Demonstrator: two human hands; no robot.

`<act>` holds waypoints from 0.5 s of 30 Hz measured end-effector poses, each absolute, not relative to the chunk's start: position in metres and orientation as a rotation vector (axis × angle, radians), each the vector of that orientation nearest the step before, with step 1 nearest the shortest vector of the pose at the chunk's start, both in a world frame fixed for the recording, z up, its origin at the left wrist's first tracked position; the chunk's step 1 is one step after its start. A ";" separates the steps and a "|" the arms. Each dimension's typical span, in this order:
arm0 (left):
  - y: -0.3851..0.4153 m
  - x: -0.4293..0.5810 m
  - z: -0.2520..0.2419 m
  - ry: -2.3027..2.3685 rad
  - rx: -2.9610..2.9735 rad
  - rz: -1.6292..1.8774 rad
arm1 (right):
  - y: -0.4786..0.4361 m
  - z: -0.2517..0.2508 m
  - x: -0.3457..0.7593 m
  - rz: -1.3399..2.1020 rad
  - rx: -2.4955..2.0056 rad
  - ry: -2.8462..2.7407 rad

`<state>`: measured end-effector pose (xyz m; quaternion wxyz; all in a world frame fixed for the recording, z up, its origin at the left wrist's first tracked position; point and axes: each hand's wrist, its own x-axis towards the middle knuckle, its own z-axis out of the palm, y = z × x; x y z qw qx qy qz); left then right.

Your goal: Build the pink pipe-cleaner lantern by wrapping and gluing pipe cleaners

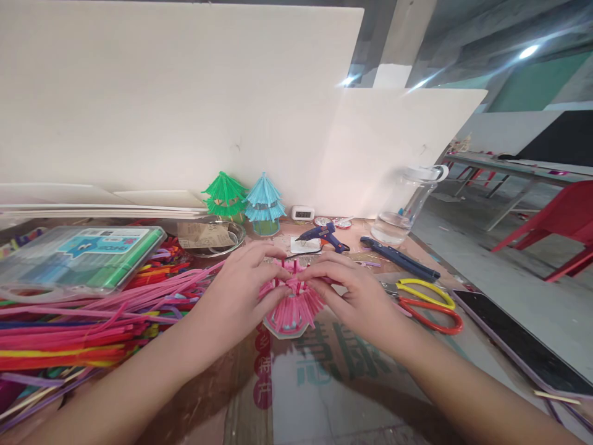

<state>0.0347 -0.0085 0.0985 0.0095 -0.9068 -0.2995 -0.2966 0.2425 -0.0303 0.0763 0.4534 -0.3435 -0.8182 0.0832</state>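
A small pink model built from pipe cleaners (296,312) stands on a pale many-sided base in front of me. Its fringed skirt fans outward, and several dark red posts rise from its top. My left hand (252,278) grips it from the left, thumb and fingers bent in at the upper part. From the other side, my right hand (345,281) pinches at the same upper part. The fingertips nearly meet, and whatever small piece lies between them is hidden.
Pipe cleaners (106,327) and a plastic marker case (78,256) fill the left. Behind stand green (225,198) and blue (265,204) tiered models, a clock (302,213) and a glue gun (322,236). Rightward lie a utility knife (401,258), scissors (428,303), a phone (523,340) and a water bottle (403,207).
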 end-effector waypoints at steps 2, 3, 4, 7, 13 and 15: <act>-0.008 0.035 0.099 -0.939 -2.833 -0.924 | -0.031 0.077 0.242 0.208 -0.851 -2.016; -0.008 0.035 0.099 -0.941 -2.834 -0.925 | -0.031 0.077 0.242 0.209 -0.852 -2.015; -0.008 0.035 0.099 -0.945 -2.837 -0.923 | -0.031 0.077 0.242 0.209 -0.853 -2.015; -0.009 0.035 0.099 -0.947 -2.843 -0.933 | -0.031 0.077 0.242 0.202 -0.845 -2.018; -0.009 0.035 0.099 -0.938 -2.855 -0.911 | -0.031 0.076 0.242 0.177 -0.837 -2.021; -0.009 0.035 0.100 -0.939 -2.859 -0.904 | -0.031 0.075 0.242 0.174 -0.831 -2.023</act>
